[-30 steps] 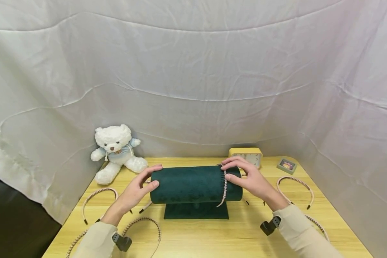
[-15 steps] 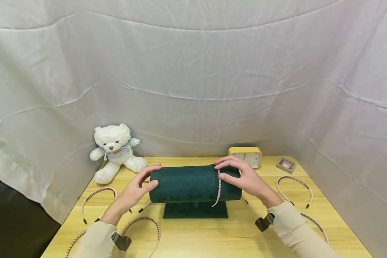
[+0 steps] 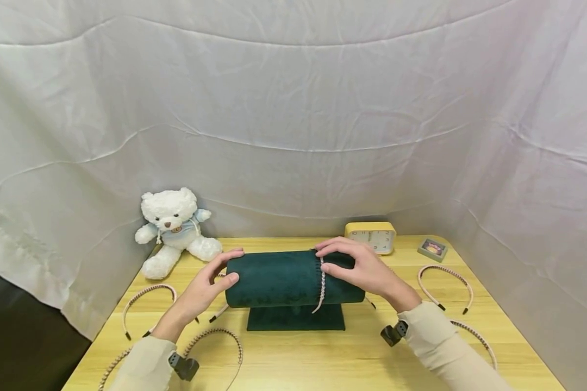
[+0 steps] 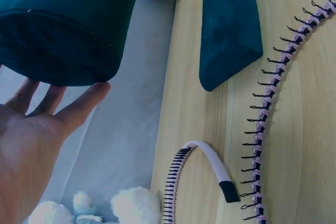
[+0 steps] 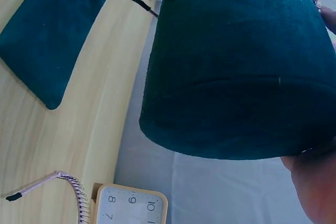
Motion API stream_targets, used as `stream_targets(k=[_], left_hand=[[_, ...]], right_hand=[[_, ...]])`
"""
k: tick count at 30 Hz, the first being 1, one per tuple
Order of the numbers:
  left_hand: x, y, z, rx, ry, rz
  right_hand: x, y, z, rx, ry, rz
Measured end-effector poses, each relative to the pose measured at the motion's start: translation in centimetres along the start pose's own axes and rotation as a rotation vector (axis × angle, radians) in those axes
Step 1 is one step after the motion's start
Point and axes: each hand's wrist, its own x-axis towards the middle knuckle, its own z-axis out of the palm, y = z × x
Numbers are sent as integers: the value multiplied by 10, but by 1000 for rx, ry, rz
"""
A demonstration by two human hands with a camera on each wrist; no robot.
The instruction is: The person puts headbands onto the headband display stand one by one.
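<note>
A dark green velvet headband stand (image 3: 269,278), a padded roll on a flat base (image 3: 295,319), stands at the middle of the table. My left hand (image 3: 201,293) holds the roll's left end, thumb on the near side and fingers over the top; the left wrist view shows its fingertips at the roll's end (image 4: 63,51). A braided pink headband (image 3: 322,288) with dark teeth arches over the roll, right of its middle. My right hand (image 3: 364,270) pinches this headband near the top, thumb in front and fingers behind. In the right wrist view the roll hides most of that hand.
Several more headbands lie around the stand, among them one at the front left (image 3: 241,347) and one at the right (image 3: 445,269). Along the back are a white teddy bear (image 3: 176,233), a yellow clock (image 3: 372,239) and a small grey-framed box (image 3: 432,249).
My right hand has slid the headband leftward along the roll, from near its right end toward the middle. The left hand has stayed at the roll's left end.
</note>
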Motion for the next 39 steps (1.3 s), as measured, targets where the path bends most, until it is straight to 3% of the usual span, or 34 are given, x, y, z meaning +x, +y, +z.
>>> stream_targets(k=[18, 27, 39], left_hand=[[0, 0, 0, 0, 10, 1], [0, 0, 0, 2, 2, 18], [-1, -1, -1, 8, 5, 16]], right_hand=[[18, -21, 6, -257, -44, -54], [19, -18, -3, -206, -85, -28], [23, -16, -1, -266, -112, -46]])
